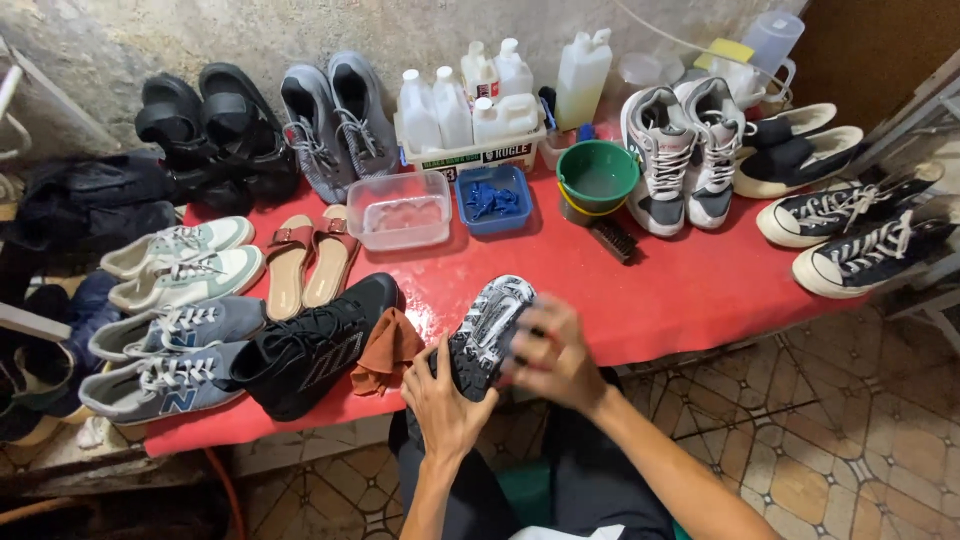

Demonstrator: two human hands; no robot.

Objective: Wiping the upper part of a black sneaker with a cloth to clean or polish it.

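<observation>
the left hand grips the heel end of a black sneaker turned sole-up over the near edge of the red table, fingers wrapped round it from below; the right hand lies blurred across the sole's middle, fingers curled as if pressing or rubbing, though whether it grasps a brush or cloth i cannot tell. the shoe sits half over the person's lap, half above the tabletop, toe pointing away. to work the sole well, the lower hand should keep the shoe braced against the knee so it doesn't twist, while the upper hand moves along the tread grooves, not across them. its mate, another black sneaker, lies just to the left with a rust-orange cloth touching it, both close to the table's front edge. the open room is the bare red stretch to the right of the hands; farther back stand a green bucket, a dark brush, a clear plastic tub and a blue tray, within a forward reach. the left side is crowded with paired shoes up to the edge.
</observation>
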